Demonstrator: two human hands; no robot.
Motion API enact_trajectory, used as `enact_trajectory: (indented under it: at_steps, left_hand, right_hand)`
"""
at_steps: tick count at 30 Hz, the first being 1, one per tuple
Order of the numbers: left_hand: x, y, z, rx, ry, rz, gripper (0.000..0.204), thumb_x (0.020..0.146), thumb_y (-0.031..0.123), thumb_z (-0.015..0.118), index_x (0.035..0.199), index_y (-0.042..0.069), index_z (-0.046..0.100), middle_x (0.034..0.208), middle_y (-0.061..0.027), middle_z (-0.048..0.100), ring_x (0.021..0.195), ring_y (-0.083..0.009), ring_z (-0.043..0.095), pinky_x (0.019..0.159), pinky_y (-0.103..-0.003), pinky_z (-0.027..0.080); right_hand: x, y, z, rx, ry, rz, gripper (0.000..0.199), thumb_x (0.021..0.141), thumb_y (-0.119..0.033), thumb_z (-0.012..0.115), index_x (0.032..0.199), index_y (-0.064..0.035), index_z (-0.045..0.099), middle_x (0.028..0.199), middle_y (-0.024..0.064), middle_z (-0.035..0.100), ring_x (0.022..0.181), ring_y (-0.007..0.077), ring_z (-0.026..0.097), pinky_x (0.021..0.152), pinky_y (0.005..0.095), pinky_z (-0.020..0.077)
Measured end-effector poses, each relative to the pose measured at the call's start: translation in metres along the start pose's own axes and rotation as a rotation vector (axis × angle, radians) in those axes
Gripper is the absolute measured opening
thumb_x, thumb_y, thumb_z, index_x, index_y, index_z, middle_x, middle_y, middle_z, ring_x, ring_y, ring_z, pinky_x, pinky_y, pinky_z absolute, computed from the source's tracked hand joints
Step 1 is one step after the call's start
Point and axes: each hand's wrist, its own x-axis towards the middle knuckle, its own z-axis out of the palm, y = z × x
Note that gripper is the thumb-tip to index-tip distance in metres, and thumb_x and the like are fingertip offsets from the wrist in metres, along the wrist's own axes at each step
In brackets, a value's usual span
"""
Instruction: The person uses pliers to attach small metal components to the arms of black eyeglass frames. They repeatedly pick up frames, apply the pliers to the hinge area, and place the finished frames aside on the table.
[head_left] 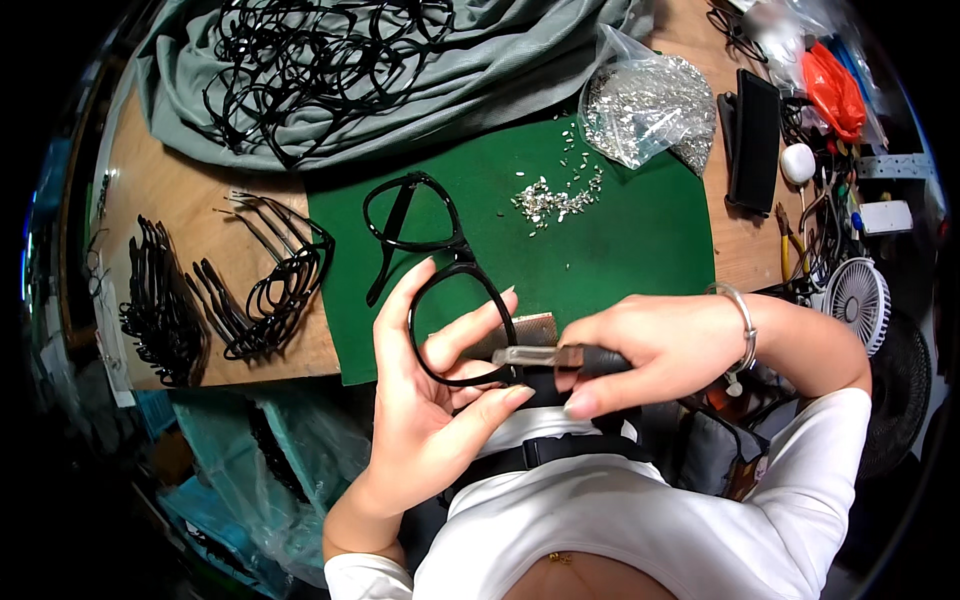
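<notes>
I hold the black eyeglass frame [461, 251] over the green mat [640, 250] with my left hand [425, 405]. The left fingers [402, 295] are closed around the nearer lens rim, with the thumb at its lower corner. The farther rim points away from my body; one temple arm crosses behind it.

My right hand [655, 345] is closed in a grip on the dark handle of a metal-headed tool [530, 356]. The tool head overlaps the nearer rim at its right side; I cannot tell whether they touch.

Surroundings: small silvery pieces [550, 203] lie loose on the mat, near a clear bag [640, 110] containing more. Two groups of black frames stand on the worktop [690, 30], left of the mat. A heap of black frames [310, 70] rests on grey cloth [180, 100] at the far side. Yellow-handled pliers [785, 245] lie at the right.
</notes>
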Motion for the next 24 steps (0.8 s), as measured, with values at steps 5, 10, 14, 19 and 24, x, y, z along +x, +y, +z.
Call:
enact_trajectory:
  at_steps: [5,10,14,19,24]
  left_hand:
    - [0.005,-0.015,-0.003,0.080,0.026,0.063,0.081,0.070,-0.011,0.057,0.128,0.007,0.003,0.112,-0.0205,0.045,0.073,-0.0093,0.053,0.066,-0.020,0.044]
    - [-0.025,-0.044,-0.015,0.166,0.009,0.229,0.072,0.072,-0.010,0.056,0.124,0.006,0.010,0.099,-0.0200,0.050,0.066,-0.0083,0.050,0.066,-0.020,0.041]
    - [-0.025,-0.050,0.000,0.125,0.111,0.154,0.062,0.074,-0.009,0.051,0.122,0.005,0.016,0.101,-0.0210,0.051,0.076,-0.0151,0.056,0.073,-0.026,0.045]
    - [-0.031,-0.039,-0.005,-0.156,0.101,-0.034,0.084,0.065,-0.015,0.048,0.132,0.010,0.004,0.109,-0.0221,0.048,0.086,-0.0242,0.059,0.079,-0.035,0.045]
    - [-0.022,-0.041,-0.010,-0.331,0.030,-0.166,0.038,0.077,-0.006,0.043,0.111,0.005,0.029,0.104,-0.0178,0.049,0.085,-0.0207,0.057,0.077,-0.033,0.044]
  right_hand:
    - [0.010,0.037,0.011,-0.171,0.290,-0.067,0.042,0.079,-0.039,0.055,0.089,0.0022,0.053,0.077,0.0188,0.058,0.072,0.0320,0.058,0.064,0.0351,0.0455]
    - [0.008,0.058,0.007,-0.281,0.655,-0.047,0.012,0.069,-0.007,0.057,0.080,-0.0032,0.053,0.073,0.0145,0.058,0.070,0.0319,0.057,0.062,0.0367,0.0460]
    - [0.030,0.063,-0.007,-0.535,0.660,0.064,0.013,0.068,-0.006,0.054,0.078,0.0013,0.050,0.073,0.0174,0.055,0.072,0.0336,0.055,0.065,0.0421,0.0439]
    - [0.029,0.069,-0.005,-0.582,0.619,0.081,0.013,0.068,-0.006,0.055,0.078,0.0013,0.050,0.075,0.0171,0.054,0.074,0.0336,0.055,0.067,0.0407,0.0442]
    - [0.036,0.065,-0.001,-0.608,0.653,0.107,0.015,0.068,-0.009,0.057,0.078,0.0003,0.050,0.075,0.0160,0.054,0.073,0.0323,0.054,0.066,0.0395,0.0442]
